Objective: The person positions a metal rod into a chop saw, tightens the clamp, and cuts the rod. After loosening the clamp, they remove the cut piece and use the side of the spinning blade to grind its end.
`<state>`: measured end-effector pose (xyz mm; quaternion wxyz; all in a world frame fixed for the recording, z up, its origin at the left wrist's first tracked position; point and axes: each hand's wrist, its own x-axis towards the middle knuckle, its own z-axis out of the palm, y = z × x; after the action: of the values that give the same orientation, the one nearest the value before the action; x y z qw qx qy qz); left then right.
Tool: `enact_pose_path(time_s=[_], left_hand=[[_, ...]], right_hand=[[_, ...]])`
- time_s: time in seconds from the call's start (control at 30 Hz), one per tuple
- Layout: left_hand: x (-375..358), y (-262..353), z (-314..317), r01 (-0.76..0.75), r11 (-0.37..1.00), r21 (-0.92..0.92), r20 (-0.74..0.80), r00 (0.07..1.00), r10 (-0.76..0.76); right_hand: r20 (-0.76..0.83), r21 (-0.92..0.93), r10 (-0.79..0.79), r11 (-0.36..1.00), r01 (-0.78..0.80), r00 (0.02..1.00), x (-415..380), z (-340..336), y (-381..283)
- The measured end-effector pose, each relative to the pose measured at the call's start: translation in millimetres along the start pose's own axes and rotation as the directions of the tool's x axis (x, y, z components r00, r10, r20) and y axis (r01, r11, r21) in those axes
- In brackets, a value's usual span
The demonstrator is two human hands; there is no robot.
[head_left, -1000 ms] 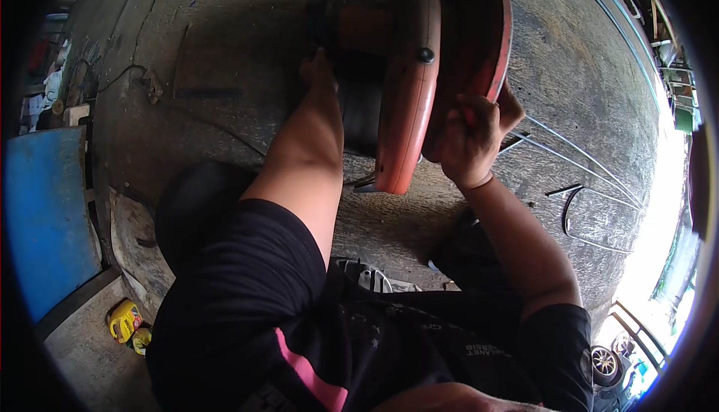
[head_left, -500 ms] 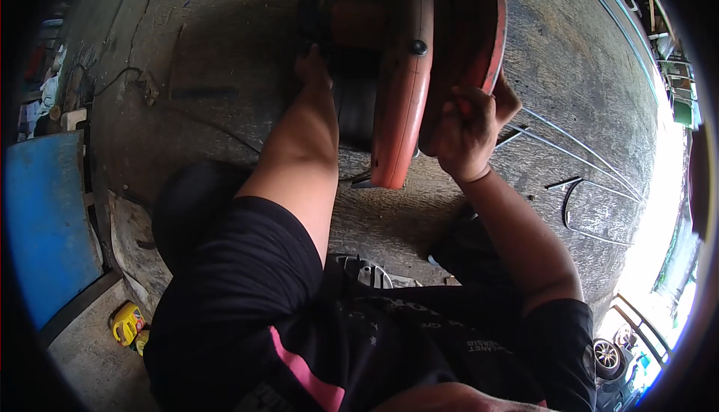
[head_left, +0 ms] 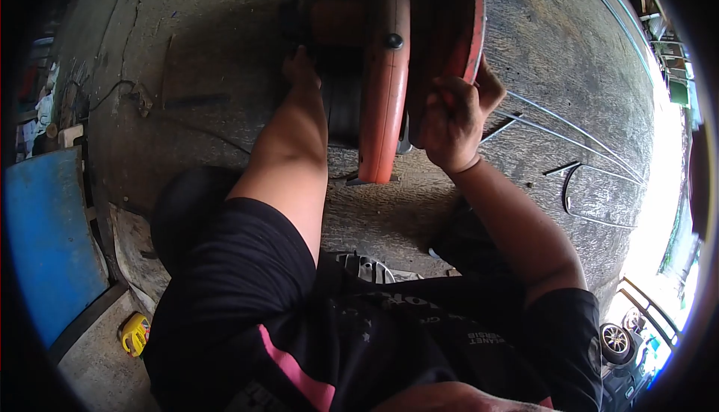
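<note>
A red cut-off saw (head_left: 384,105) with a long curved handle stands on the floor in front of me. At its right side, my right hand (head_left: 455,123) is closed on the lower edge of the round red blade guard (head_left: 466,30), with fingers curled around the rim. My left hand (head_left: 302,70) reaches in low on the left, just below the dark end of the saw's motor (head_left: 329,19). Shadow and the motor hide most of its fingers.
Thin metal rods (head_left: 577,131) and a bent metal strip (head_left: 567,198) lie on the floor to the right. A blue panel (head_left: 54,240) leans at the left, near a yellow container (head_left: 135,334). A cable (head_left: 198,129) runs along the floor.
The saw and both hands appear slightly further left in the view. My right hand keeps its hold on the guard's edge, and my left hand stays by the motor.
</note>
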<state>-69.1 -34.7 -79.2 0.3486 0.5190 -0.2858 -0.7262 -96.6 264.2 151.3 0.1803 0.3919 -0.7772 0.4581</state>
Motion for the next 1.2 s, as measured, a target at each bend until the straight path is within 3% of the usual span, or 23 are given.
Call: enact_pose_path(time_s=[0.2, 0.43, 1.13, 1.2], left_hand=[[-2.0, -1.3, 0.8, -0.035, 0.998, -0.043, -0.006, 0.999, 0.034], [-3.1, 4.4, 4.1, 0.001, 0.999, 0.052, -0.035, 0.999, 0.001], [9.5, -5.0, 1.8, -0.051, 0.996, -0.071, -0.017, 0.999, 0.050], [10.2, -4.0, 4.0, -0.031, 0.999, 0.010, -0.045, 0.999, 0.031]], right_hand=[[0.012, 0.008, -0.006, 1.000, 0.006, 1.000, 4.0, -1.7, -0.4], [0.051, -0.035, 0.010, 0.999, -0.008, 0.999, 26.7, -9.5, -8.3], [-0.002, 0.011, -0.020, 1.000, 0.020, 1.000, 9.6, -2.1, 0.7], [0.003, 0.003, -0.025, 1.000, 0.025, 1.000, 10.6, -3.6, -0.2]])
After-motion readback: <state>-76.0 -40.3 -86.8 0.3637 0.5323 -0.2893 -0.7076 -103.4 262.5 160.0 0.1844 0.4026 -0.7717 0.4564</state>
